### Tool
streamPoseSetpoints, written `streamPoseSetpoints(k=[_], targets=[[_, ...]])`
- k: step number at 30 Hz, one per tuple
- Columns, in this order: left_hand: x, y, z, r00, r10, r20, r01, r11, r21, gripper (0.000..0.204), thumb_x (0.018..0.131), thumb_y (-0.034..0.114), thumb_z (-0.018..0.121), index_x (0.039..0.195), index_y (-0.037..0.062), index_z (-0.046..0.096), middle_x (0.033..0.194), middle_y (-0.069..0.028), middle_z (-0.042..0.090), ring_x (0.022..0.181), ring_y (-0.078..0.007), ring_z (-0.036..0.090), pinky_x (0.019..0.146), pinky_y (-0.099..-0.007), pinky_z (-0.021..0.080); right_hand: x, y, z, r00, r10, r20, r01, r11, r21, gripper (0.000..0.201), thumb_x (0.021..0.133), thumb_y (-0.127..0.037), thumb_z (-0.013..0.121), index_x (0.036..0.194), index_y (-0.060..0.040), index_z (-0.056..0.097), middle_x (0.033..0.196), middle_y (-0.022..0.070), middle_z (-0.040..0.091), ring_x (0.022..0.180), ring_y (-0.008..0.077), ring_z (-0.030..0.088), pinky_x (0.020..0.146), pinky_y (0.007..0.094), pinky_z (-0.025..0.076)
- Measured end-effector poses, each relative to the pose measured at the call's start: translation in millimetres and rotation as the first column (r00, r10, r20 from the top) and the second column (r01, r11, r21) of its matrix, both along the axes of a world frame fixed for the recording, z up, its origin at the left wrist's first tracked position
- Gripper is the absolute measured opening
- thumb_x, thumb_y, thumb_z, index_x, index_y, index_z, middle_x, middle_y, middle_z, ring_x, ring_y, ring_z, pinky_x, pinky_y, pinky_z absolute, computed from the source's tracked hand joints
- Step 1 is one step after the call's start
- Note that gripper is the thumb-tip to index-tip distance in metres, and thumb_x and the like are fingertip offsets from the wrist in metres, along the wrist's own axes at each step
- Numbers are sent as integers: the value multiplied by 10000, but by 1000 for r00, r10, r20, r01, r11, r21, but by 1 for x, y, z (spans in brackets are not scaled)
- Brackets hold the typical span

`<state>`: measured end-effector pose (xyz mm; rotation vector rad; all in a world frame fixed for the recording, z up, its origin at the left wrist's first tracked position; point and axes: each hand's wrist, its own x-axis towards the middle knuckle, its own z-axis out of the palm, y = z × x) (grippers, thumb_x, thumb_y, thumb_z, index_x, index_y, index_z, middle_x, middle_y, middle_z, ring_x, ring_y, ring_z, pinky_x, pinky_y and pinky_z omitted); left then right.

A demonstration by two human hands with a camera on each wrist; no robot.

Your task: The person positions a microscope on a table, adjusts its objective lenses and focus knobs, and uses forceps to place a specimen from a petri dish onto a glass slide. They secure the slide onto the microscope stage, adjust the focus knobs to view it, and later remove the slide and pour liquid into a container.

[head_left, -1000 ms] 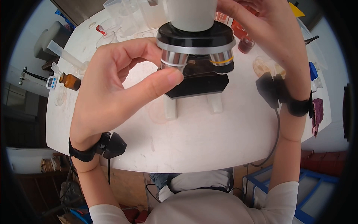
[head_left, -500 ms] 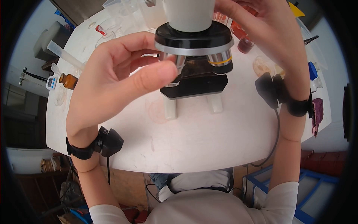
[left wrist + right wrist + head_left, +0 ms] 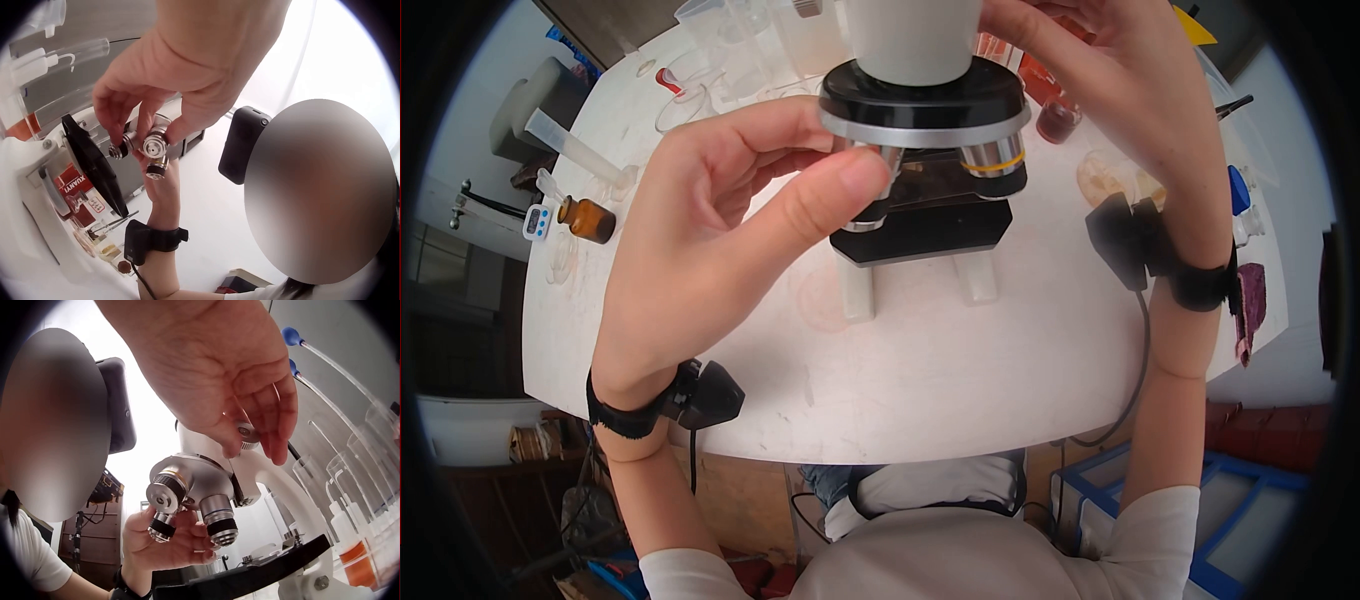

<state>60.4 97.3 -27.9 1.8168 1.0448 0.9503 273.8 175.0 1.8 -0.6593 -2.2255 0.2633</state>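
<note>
A white microscope point(image 3: 915, 45) stands in front of me, its black and silver revolving nosepiece point(image 3: 925, 105) above the black stage point(image 3: 940, 232). My left hand point(image 3: 710, 220) reaches in from the left and pinches an objective lens, thumb in front and fingers behind; the thumb partly covers the lens in the head view. Another objective lens with a yellow ring point(image 3: 992, 158) sits to the right. On the microscope's far side, my right hand point(image 3: 231, 381) has thumb and fingers around a silver focus knob point(image 3: 247, 432), hidden in the head view.
Behind the microscope stand clear beakers point(image 3: 810, 40). At left are a brown bottle point(image 3: 588, 220), a measuring cylinder point(image 3: 575, 147) and a small timer point(image 3: 537, 222). A dark red jar point(image 3: 1058, 120) and petri dishes point(image 3: 1105, 178) lie at right, with a purple cloth point(image 3: 1251, 310) on the table edge.
My left hand shifted slightly left, then back right, and its thumb now lies higher on the objective lens. The microscope's head swayed a little with it. My right hand stays nearly still.
</note>
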Motion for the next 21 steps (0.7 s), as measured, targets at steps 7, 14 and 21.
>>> streamPoseSetpoints(k=[7,14,21], targets=[[-19,6,9,987,-146,-72,151,986,64,457,826,275,598,1143,-40,500,1027,-86,580,1002,-149,532,860,-250,401,44,-14,-4,996,-77,42,86,931,-355,261,875,-214,496,1048,-26,549,754,20,589,601,44,530,504,171,420],[0,5,4,996,86,-14,-80,967,243,425,865,220,555,1175,-55,459,1101,-110,556,1035,-166,518,898,-286,390,29,-33,-19,977,213,-26,-176,727,-663,266,881,-214,478,983,9,578,718,43,566,570,51,462,467,181,323],[6,4,-1,998,44,45,-54,963,264,393,884,187,528,1201,-35,457,1107,-100,559,1002,-136,533,888,-270,394,16,-32,-26,949,305,-82,-262,616,-743,400,892,-363,446,1068,-24,568,793,35,582,575,22,459,457,158,334]])
